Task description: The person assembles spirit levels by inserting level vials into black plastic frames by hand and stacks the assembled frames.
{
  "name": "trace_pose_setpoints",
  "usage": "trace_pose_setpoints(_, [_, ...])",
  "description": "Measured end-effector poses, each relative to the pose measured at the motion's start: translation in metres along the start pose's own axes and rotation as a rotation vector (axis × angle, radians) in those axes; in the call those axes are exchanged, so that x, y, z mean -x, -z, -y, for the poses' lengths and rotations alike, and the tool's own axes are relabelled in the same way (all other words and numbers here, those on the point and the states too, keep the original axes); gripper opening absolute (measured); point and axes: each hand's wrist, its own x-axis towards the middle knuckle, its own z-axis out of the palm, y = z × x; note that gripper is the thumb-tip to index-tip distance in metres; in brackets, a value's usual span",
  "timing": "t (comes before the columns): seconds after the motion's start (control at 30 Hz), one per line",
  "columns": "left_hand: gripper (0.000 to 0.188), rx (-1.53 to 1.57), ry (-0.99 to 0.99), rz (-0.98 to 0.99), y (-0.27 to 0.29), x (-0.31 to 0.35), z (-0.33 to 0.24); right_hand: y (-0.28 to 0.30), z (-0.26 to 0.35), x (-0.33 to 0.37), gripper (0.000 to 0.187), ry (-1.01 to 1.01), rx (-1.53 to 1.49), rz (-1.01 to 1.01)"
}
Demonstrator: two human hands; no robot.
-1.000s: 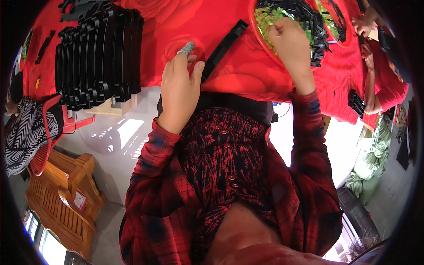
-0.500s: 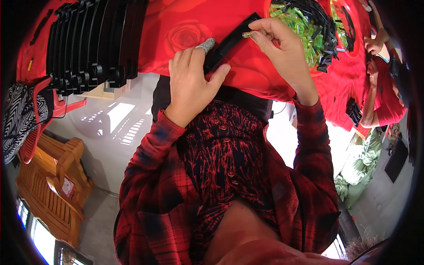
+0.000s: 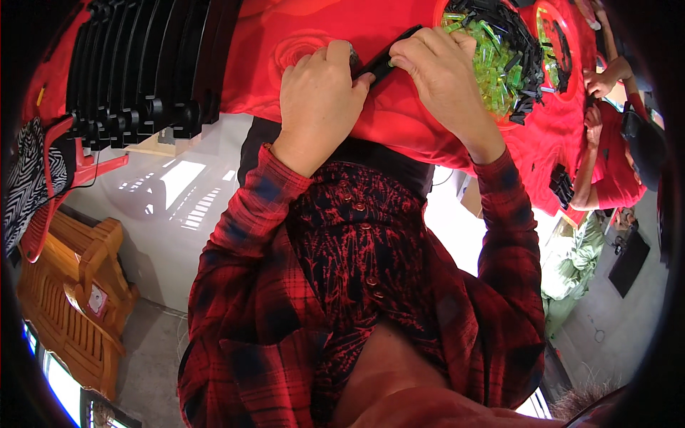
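A long, narrow black plastic piece lies slantwise between my hands over the red cloth. My left hand is closed round its near end, thumb along its side; a grey covering shows on one fingertip. My right hand is pinched against the piece farther up, fingers on its surface. A speck of pale green shows at its fingertips, part of a small clear piece mostly hidden by them. Right beside this hand is a round red tray holding clear yellow-green pieces and small black strips.
Several long curved black parts stand in a row at the left table edge. A second red tray lies at the right. Beyond it, another person's hands are at the table. A red chair and wooden bench stand left.
My right hand has brought the small clear piece down onto the black piece. My left hand has shifted up and right, covering more of its near end. The view has moved slightly.
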Motion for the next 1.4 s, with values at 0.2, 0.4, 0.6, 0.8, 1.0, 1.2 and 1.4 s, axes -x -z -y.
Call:
trace_pose_setpoints(0.2, [0.029, 0.064, -0.012, -0.047, -0.002, -0.002, 0.001, -0.005, -0.010, -0.003, 0.009, 0.057, 0.022, 0.029])
trace_pose_setpoints(0.4, [0.028, 0.103, 0.035, 0.005, -0.003, -0.002, 0.003, -0.005, -0.010, -0.005, 0.011, 0.090, 0.019, 0.049])
trace_pose_setpoints(0.6, [0.029, 0.106, 0.033, 0.000, -0.003, -0.003, 0.005, -0.001, -0.009, -0.008, 0.010, 0.111, 0.012, 0.080])
trace_pose_setpoints(0.8, [0.029, 0.129, 0.030, -0.015, -0.003, -0.002, 0.005, -0.001, -0.009, -0.008, 0.011, 0.130, 0.009, 0.107])
trace_pose_setpoints(1.0, [0.029, 0.124, 0.017, -0.021, -0.004, -0.004, 0.007, -0.010, -0.011, -0.004, 0.015, 0.174, 0.005, 0.056])
trace_pose_setpoints(1.2, [0.028, 0.131, 0.022, -0.025, -0.005, -0.004, 0.007, -0.018, -0.012, 0.001, 0.021, 0.185, 0.008, 0.003])
trace_pose_setpoints(1.4, [0.027, 0.154, 0.030, 0.013, -0.004, -0.006, 0.008, -0.017, -0.011, 0.002, 0.022, 0.156, 0.009, -0.001])
